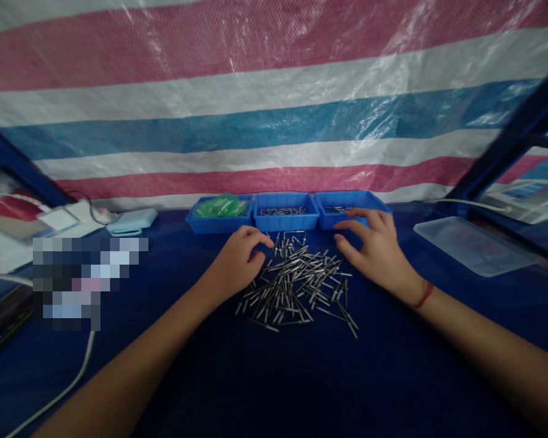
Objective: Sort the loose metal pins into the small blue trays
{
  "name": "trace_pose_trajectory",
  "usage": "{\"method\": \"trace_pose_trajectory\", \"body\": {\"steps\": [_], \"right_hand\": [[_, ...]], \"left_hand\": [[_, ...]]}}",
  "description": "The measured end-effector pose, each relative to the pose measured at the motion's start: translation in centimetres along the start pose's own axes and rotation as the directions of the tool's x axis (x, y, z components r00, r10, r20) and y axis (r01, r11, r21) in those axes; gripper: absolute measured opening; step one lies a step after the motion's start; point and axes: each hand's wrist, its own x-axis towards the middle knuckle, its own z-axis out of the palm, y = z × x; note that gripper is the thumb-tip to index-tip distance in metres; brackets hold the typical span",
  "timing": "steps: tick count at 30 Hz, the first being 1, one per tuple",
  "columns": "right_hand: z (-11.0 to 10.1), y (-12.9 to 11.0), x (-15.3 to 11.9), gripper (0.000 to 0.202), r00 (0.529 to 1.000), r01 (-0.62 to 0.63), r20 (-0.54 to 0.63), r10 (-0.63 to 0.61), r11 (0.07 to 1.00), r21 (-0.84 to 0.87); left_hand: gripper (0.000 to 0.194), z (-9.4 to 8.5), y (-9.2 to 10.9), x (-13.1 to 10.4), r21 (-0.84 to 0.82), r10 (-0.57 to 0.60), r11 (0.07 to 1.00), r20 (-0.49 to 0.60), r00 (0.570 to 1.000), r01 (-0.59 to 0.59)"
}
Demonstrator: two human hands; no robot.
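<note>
A loose pile of silvery metal rivets lies on the dark blue table. My left hand is at the pile's upper left edge, its fingers curved and apart, with nothing visible between them. At the upper right, my right hand hovers with spread fingers by the front of the right blue bin, which holds a few rivets. More rivets lie in the middle blue bin. Green plastic packaging fills the left blue bin.
To the right lies a translucent plastic lid. A light blue object, white power adapters and a white cable are at the left. Behind the bins hangs a striped plastic sheet, between blue frame posts.
</note>
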Motion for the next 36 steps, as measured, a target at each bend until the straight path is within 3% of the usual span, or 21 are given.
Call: {"method": "trace_pose_trajectory", "body": {"steps": [5, 10, 19, 23, 26, 31, 36], "right_hand": [[0.3, -2.2, -0.7, 0.018, 0.996, 0.053, 0.064, -0.063, 0.986, 0.157], [0.2, -2.9, -0.9, 0.015, 0.994, 0.028, 0.099, -0.05, 0.976, 0.214], [0.4, -3.3, -1.0, 0.012, 0.985, -0.006, 0.165, -0.048, 0.951, 0.309], [0.0, -3.7, -1.0, 0.012, 0.988, 0.005, 0.142, -0.054, 0.946, 0.325], [-0.6, -4.5, -1.1, 0.017, 0.987, 0.047, 0.121, -0.102, 0.92, 0.388], [-1.1, -5.9, -1.4, 0.019, 0.954, 0.164, 0.149, -0.259, 0.87, 0.464], [-1.1, -6.4, -1.6, 0.013, 0.949, 0.167, 0.143, -0.283, 0.829, 0.533]], "left_hand": [[0.01, -0.4, -0.6, -0.2, 0.09, 0.097, 0.99, 0.143, 0.985, -0.111], [0.015, -0.2, -0.3, -0.5, 0.219, 0.116, 0.962, 0.206, 0.972, -0.162], [0.017, -0.2, 0.4, -0.6, 0.317, 0.12, 0.927, 0.255, 0.959, -0.201], [0.017, -0.2, 0.9, -0.5, 0.324, 0.137, 0.926, 0.184, 0.973, -0.192], [0.017, -0.1, 1.9, -0.6, 0.303, 0.131, 0.937, 0.155, 0.979, -0.174], [0.02, -0.2, 4.0, -1.0, 0.235, 0.137, 0.954, 0.217, 0.966, -0.188], [0.007, 0.2, 4.9, -1.3, -0.076, 0.109, 0.992, 0.079, 0.991, -0.102]]}}
